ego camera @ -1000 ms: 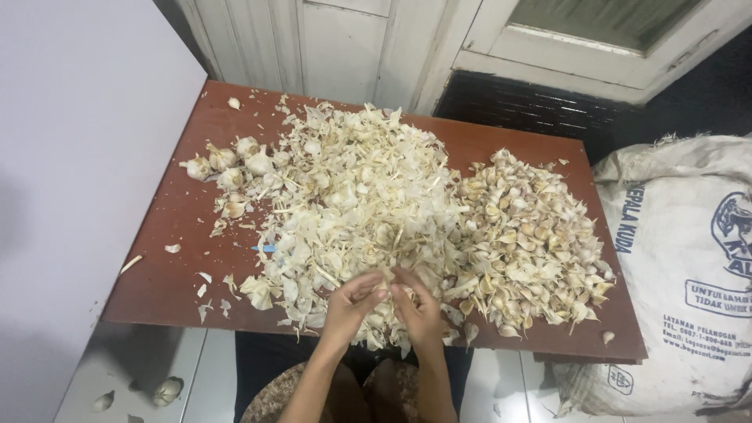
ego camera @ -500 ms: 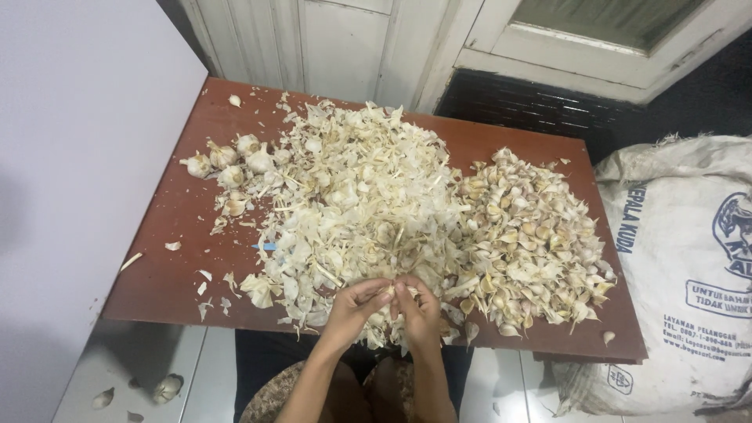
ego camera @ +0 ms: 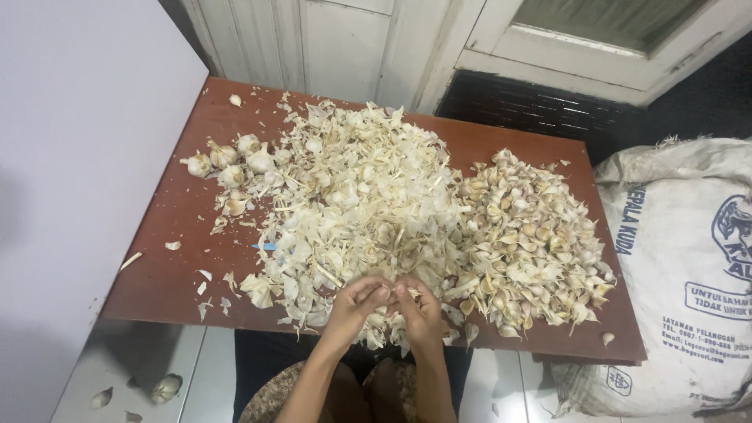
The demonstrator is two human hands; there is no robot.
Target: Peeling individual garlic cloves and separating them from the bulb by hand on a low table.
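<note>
The fingers of both hands meet at the lower middle of the frame, pinched tip to tip around something small that their own knuckles hide; it is most likely a piece of garlic, but the picture does not show it plainly. The left hand curls in from the lower left and the right hand from the lower right, thumbs and forefingers pressed together, neither hand slack or spread. Both hands sit equally close to the pinched piece, touching it and each other, so neither is nearer.

The piece lies directly between the fingertips, right at the near edge of the brown table, over the bottom fringe of the heap of papery skins that fills the centre of the frame. Its long axis cannot be told while it stays covered.

To the right of the hands, at centre right of the frame, lies the pile of loose cloves, just beside the right hand's knuckles. The whole garlic bulbs lie at the upper left, well apart from both hands, across the skins. A white printed sack stands at the right edge of the frame.
</note>
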